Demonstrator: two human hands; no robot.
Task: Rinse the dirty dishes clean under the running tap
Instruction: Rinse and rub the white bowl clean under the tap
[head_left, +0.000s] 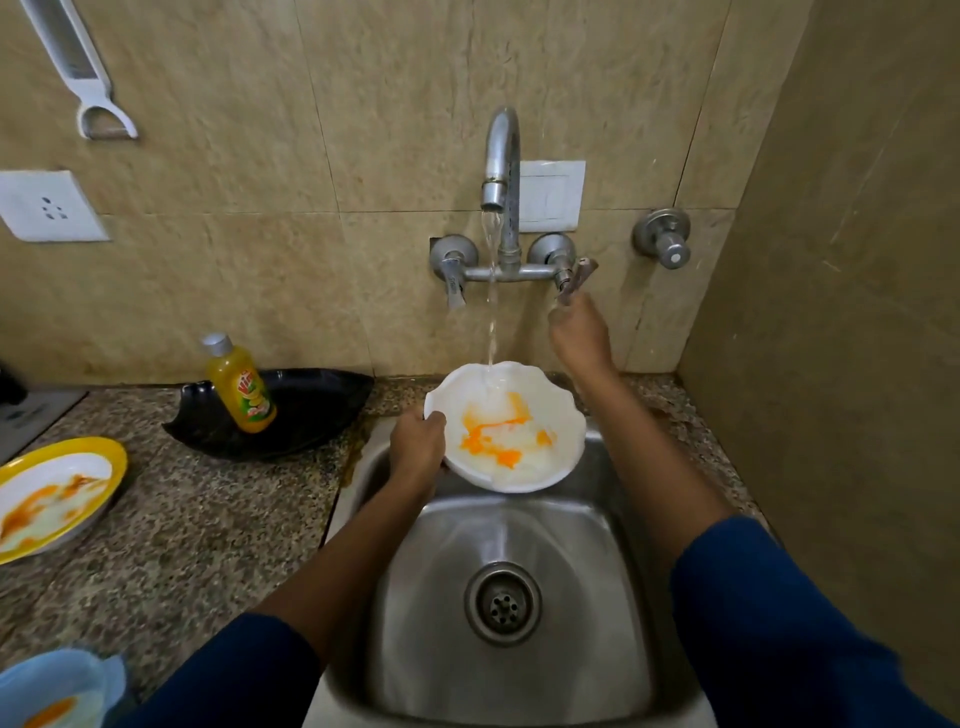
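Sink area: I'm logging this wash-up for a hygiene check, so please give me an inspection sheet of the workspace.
Surface: speckled counter, steel sink, drain uncovered.
Job's things: white bowl with orange residue under running tap; stained yellow-rimmed plate and blue dish wait to the left.
Clutter: soap bottle on black tray.
Hands: left hand grips bowl's rim; right hand at tap lever, grip unclear.
Cables: nothing seen.
Surroundings: tiled wall, socket, hanging peeler.

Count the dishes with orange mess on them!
3: the white bowl under the tap in the left hand, the yellow-rimmed plate on the counter, and the blue dish at the bottom-left corner, partly cut off.
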